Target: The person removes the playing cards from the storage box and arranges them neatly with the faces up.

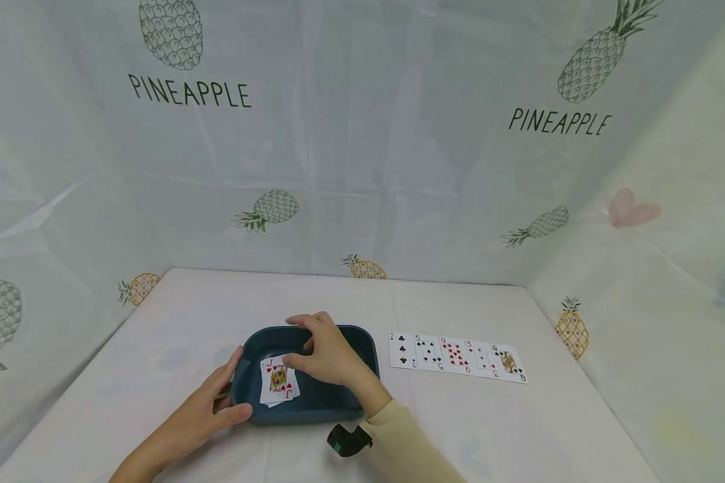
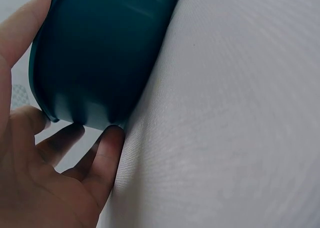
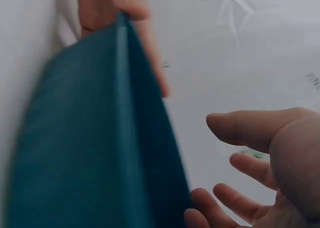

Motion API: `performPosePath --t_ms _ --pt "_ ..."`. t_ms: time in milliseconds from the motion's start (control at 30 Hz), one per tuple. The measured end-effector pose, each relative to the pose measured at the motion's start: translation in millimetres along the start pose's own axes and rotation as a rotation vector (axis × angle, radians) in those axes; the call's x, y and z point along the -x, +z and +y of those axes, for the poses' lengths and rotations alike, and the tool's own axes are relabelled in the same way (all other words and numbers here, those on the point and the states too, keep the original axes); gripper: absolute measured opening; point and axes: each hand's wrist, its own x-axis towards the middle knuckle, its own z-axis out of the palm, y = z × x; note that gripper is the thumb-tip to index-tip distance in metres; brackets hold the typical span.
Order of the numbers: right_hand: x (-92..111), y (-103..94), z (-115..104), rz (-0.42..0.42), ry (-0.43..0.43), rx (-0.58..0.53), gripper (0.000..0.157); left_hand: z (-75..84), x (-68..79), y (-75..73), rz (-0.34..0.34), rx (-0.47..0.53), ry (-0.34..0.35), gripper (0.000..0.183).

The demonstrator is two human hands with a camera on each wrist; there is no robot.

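A dark teal tray (image 1: 326, 401) sits on the table, with a small stack of playing cards (image 1: 280, 382), jack of hearts uppermost, in its left part. My left hand (image 1: 208, 402) holds the tray's left end. In the left wrist view its fingertips (image 2: 112, 138) meet the end wall, while the thumb lies along the rim. Over the tray is my right hand (image 1: 329, 352), its thumb close above the jack in the head view. The right wrist view shows its fingers (image 3: 240, 200) spread and loosely bent, with nothing between them.
Right of the tray, several face-up cards (image 1: 457, 357) lie in an overlapping row, ending with a queen. A black device (image 1: 348, 441) is at the right wrist. White cloth with printed pineapples (image 1: 268, 206) hangs behind the table and at both sides.
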Motion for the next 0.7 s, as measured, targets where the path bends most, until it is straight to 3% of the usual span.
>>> performPosePath --t_ms 233,467,700 --pt "-2 30.3 13 0.034 0.063 -0.053 0.060 1.1 0.2 0.5 -0.007 0.005 0.034 0.098" --pt "-1 43.6 19 0.000 0.086 0.142 0.062 3.6 -0.2 -0.2 -0.012 0.004 0.012 0.098" --pt "2 47.9 18 -0.085 0.107 0.254 0.079 1.4 0.8 -0.9 -0.025 0.016 0.003 0.097"
